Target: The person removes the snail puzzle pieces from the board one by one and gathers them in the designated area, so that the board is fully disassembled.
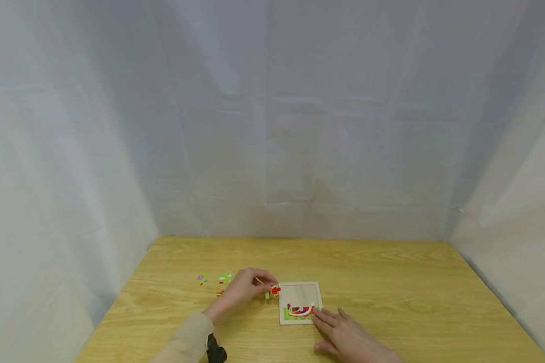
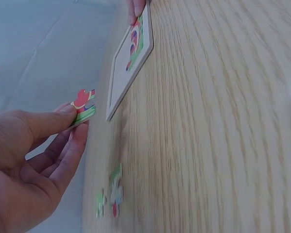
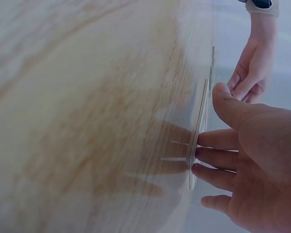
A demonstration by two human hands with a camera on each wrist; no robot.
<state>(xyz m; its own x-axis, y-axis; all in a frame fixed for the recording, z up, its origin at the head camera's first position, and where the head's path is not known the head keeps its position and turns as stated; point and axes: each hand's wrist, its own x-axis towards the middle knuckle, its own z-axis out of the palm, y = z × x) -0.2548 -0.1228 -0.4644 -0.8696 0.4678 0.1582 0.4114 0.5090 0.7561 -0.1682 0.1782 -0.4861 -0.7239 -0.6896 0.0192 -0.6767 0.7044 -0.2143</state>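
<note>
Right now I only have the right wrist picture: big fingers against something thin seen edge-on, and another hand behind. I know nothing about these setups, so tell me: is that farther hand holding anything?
Observer: Yes. In the left wrist view, the left hand pinches a red and green puzzle piece.
Visitor: A puzzle! And the thin thing I see edge-on, what does its face look like?
Observer: It is a square tray; in the head view, coloured pieces lie in it along the side nearest the person, while its far part is bare.
</note>
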